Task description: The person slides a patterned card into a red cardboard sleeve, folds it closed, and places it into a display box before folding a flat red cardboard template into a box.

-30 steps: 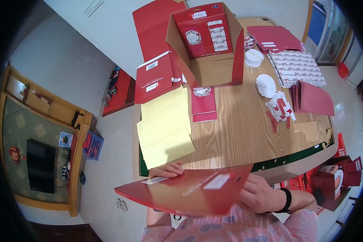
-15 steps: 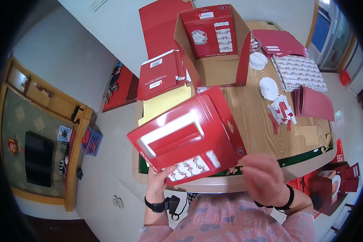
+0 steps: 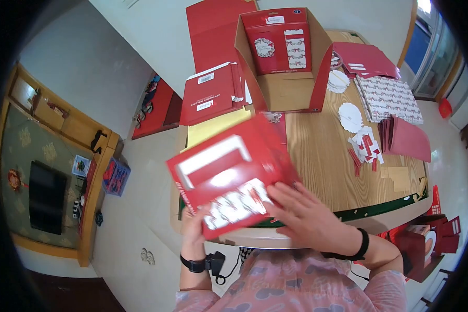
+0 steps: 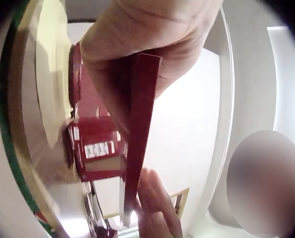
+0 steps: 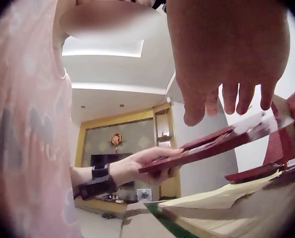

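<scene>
Okay, left hand (image 3: pixel 193 224) gripped the red pack (image 3: pixel 229 179) at its near left corner, thumb and fingers pinched round the edge. The left wrist view showed that pinch edge-on. Right hand (image 3: pixel 304 216) was open, with fingers straight and spread and fingertips over the pack's near right part. From the right wrist view the fingers hung just over the pack; could not tell if they touched it.

The red pack was held tilted in the air above the near left edge of the table (image 3: pixel 322 171), partly covering the yellow sheets (image 3: pixel 213 130). Its face showed a white window frame and a patterned strip, both blurred.

Farther back on the table stood an open cardboard box (image 3: pixel 281 91) with a red printed card upright inside. A stack of red packets (image 3: pixel 210 93) lay just left of the box, touching the yellow sheets. Right of the box lay patterned sheets (image 3: pixel 390 93), white round doilies (image 3: pixel 350 113), a pile of small red and white strips (image 3: pixel 366 145) and dark red envelopes (image 3: pixel 408 138). A black band sat on each wrist. The person wore a pink patterned sleeve (image 3: pixel 296 286).
</scene>
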Action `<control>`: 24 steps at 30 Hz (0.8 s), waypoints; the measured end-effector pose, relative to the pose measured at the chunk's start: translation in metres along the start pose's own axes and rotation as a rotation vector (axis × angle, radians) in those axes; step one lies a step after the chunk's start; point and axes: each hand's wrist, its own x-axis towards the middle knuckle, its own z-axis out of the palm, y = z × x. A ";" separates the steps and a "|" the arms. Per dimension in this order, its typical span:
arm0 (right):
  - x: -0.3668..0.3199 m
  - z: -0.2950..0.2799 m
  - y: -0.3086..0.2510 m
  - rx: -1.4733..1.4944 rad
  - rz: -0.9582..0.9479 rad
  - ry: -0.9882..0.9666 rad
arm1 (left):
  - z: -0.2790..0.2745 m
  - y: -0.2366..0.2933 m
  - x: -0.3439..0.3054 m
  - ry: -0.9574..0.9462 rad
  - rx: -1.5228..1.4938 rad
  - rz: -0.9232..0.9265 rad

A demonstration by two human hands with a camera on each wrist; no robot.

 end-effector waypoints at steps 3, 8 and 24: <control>-0.008 -0.014 0.010 0.025 0.132 0.062 | -0.015 0.019 0.022 0.168 -0.071 0.025; -0.024 -0.016 0.022 -0.038 0.206 0.031 | -0.052 0.006 0.061 0.166 -0.080 -0.012; 0.027 -0.010 0.068 0.007 0.122 -0.204 | 0.090 0.008 0.086 -0.181 0.023 -0.104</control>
